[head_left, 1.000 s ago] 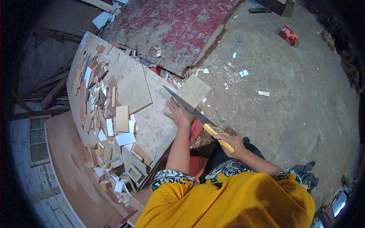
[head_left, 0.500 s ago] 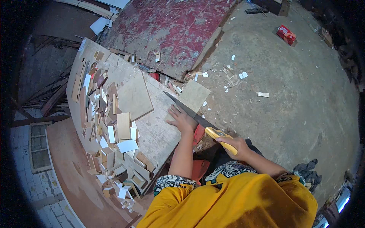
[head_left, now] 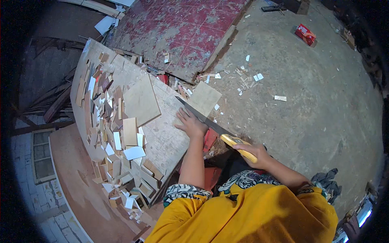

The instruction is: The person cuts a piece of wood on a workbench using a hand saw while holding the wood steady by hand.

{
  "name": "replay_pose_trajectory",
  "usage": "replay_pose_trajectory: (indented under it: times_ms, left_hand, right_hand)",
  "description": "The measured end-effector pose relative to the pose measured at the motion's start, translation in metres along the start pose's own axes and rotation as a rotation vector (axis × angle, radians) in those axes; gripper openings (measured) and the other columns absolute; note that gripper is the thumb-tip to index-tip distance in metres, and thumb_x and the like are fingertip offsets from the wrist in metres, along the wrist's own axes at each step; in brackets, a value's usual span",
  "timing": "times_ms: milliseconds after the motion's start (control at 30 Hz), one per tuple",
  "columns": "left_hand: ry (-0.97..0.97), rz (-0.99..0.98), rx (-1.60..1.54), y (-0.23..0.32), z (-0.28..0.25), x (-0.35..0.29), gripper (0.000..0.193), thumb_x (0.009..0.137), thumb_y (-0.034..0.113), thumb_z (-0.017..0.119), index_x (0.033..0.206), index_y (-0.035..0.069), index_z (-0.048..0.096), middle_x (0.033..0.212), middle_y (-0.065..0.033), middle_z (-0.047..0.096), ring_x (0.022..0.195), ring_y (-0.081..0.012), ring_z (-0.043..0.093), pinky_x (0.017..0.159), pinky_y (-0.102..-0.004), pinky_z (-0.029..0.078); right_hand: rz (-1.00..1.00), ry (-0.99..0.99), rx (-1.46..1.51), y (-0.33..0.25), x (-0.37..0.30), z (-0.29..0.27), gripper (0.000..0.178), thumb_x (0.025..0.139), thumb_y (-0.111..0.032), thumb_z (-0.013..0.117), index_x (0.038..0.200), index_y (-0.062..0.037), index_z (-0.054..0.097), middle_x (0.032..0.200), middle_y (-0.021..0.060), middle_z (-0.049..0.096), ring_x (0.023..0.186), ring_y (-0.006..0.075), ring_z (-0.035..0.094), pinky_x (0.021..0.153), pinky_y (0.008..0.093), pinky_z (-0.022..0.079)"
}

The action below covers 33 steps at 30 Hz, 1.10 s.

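My right hand (head_left: pixel 256 155) is wrapped round the yellow handle of a handsaw (head_left: pixel 209 122). Its dark blade slants up and left, along the near edge of a thin, pale square board (head_left: pixel 206 98) that juts past the worktable's edge. Pressed down beside the blade, my left hand (head_left: pixel 192 123) lies flat with its fingers spread. Whether its palm rests on part of that board or on the worktable (head_left: pixel 168 139), I cannot tell. The blade's teeth, and any cut in the board, are hidden.
Wood offcuts and white pieces (head_left: pixel 134 152) crowd the worktable's left side, next to a larger flat panel (head_left: pixel 142 101). Scraps (head_left: pixel 245 79) litter the concrete floor, where a red box (head_left: pixel 305 35) lies. Red tiles (head_left: pixel 178 36) rise beyond the table. Dark cloth (head_left: pixel 327 182) lies at right.
My right hand and the saw have drawn back slightly to the right. My left hand stays pressed flat beside the blade. The whole view has shifted a little.
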<state>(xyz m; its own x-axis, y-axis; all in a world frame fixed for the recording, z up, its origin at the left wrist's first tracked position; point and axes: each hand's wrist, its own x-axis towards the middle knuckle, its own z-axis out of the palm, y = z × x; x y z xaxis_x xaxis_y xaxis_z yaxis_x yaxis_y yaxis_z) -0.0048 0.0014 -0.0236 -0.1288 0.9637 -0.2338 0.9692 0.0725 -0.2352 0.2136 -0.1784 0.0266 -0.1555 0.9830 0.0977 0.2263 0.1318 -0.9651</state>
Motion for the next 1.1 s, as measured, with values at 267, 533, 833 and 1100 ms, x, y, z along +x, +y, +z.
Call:
replay_pose_trajectory:
  times_ms: [267, 533, 833, 1100]
  left_hand:
    - [0.038, -0.030, 0.029, 0.001, 0.003, 0.005, 0.112, 0.067, 0.054, 0.076, 0.153, 0.005, 0.023, 0.159, -0.0217, 0.018, 0.148, -0.0413, 0.013, 0.105, -0.0755, 0.020]
    - [0.019, -0.048, -0.084, 0.002, -0.005, -0.001, 0.108, 0.070, 0.052, 0.073, 0.154, 0.008, 0.022, 0.159, -0.0189, 0.018, 0.148, -0.0397, 0.012, 0.105, -0.0760, 0.018]
    - [0.061, -0.053, -0.080, 0.003, -0.009, -0.001, 0.117, 0.064, 0.053, 0.079, 0.154, 0.005, 0.020, 0.155, -0.0168, 0.023, 0.147, -0.0372, 0.015, 0.103, -0.0773, 0.021]
    - [0.082, -0.047, -0.155, 0.003, -0.007, 0.000, 0.117, 0.065, 0.043, 0.080, 0.154, 0.004, 0.015, 0.158, -0.0198, 0.020, 0.147, -0.0402, 0.014, 0.106, -0.0763, 0.017]
  right_hand:
    - [0.043, -0.078, -0.097, -0.004, 0.001, 0.006, 0.047, 0.080, -0.001, 0.066, 0.123, -0.0194, 0.063, 0.098, 0.0176, 0.070, 0.073, 0.0348, 0.069, 0.066, 0.0370, 0.055]
    - [0.050, -0.040, -0.021, -0.009, -0.013, -0.003, 0.049, 0.080, -0.001, 0.066, 0.125, -0.0198, 0.063, 0.102, 0.0162, 0.071, 0.078, 0.0347, 0.070, 0.067, 0.0369, 0.056]
    - [0.076, -0.028, 0.009, -0.003, -0.041, -0.025, 0.049, 0.075, 0.001, 0.065, 0.121, -0.0132, 0.064, 0.102, 0.0179, 0.071, 0.077, 0.0346, 0.070, 0.070, 0.0366, 0.056]
    - [0.045, -0.052, 0.004, 0.003, -0.040, -0.021, 0.045, 0.080, 0.002, 0.064, 0.123, -0.0123, 0.064, 0.099, 0.0188, 0.071, 0.075, 0.0297, 0.071, 0.067, 0.0335, 0.054]
